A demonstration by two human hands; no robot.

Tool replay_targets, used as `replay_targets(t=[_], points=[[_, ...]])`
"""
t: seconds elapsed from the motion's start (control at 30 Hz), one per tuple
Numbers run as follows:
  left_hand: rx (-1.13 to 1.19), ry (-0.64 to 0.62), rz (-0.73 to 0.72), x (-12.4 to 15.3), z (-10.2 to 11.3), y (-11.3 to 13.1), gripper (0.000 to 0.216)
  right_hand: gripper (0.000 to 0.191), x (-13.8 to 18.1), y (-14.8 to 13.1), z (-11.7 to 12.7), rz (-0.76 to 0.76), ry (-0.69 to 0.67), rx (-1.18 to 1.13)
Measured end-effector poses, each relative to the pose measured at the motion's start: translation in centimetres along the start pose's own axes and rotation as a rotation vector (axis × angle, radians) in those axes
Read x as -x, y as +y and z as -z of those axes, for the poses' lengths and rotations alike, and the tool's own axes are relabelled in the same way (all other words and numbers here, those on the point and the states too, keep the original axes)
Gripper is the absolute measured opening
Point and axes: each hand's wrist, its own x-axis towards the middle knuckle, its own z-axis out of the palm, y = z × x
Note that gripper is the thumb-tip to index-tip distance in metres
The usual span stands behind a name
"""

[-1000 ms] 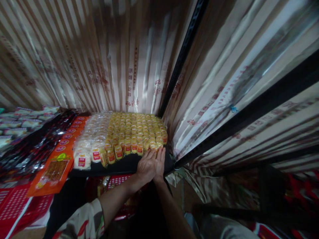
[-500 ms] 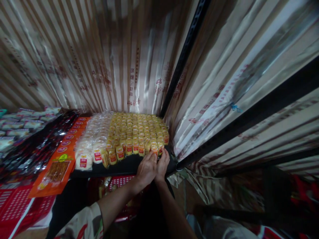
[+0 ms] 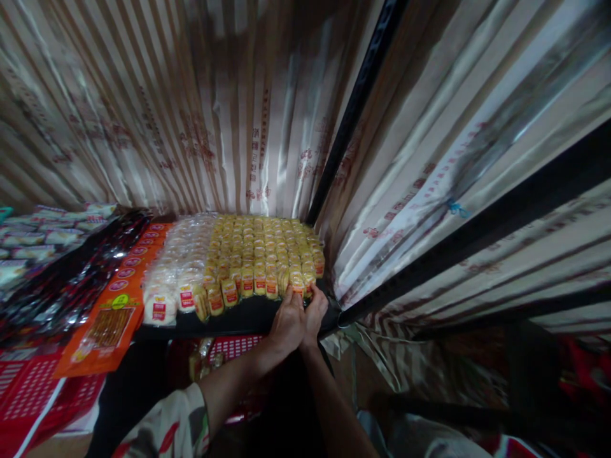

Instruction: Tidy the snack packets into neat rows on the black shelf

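Rows of small yellow packaged snacks (image 3: 260, 254) with red-and-white labels stand tightly packed on a black shelf (image 3: 205, 326). At the front right of these rows, my left hand (image 3: 287, 323) pinches the lower end of a yellow snack pack (image 3: 296, 280). Pressed close beside it, my right hand (image 3: 315, 313) has its fingers bent against the same pack or the one to its right; which one is hidden. The two hands touch at the wrists. White packaged snacks (image 3: 165, 299) with red labels stand left of the yellow ones.
Left of these lie orange snack packets (image 3: 112, 318), dark shiny packets (image 3: 81, 280) and white wrapped packs (image 3: 35, 238). Red plastic baskets (image 3: 81, 391) sit below the shelf. A striped curtain (image 3: 267, 127) hangs behind, and black metal bars (image 3: 429, 251) cross the right side.
Both hands have shifted slightly right and stay at the front row. My right fingers have curled a little more. The rows of snacks look the same.
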Motion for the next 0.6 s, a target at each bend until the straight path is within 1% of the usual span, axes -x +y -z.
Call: replay_targets(t=[0.13,0.27,0.47,0.53,0.6], points=[[0.014,0.002,0.004,-0.2,-0.1,0.0,0.035,0.047,-0.1,0.2,0.0,0.008,0.005,-0.006],[0.012,-0.014,0.018,-0.5,0.2,0.2,0.042,0.051,-0.2,0.1,0.1,-0.002,0.003,0.028],[0.032,-0.041,0.033,-0.1,0.1,1.4,0.047,0.054,0.0,-0.2,0.3,-0.035,-0.046,0.11],[0.03,-0.041,0.031,0.6,0.6,1.8,0.048,0.055,0.1,-0.3,0.3,-0.052,-0.048,0.107],[0.006,-0.057,-0.01,1.5,1.8,1.9,0.048,0.058,0.1,-0.4,0.4,-0.05,-0.052,0.103]])
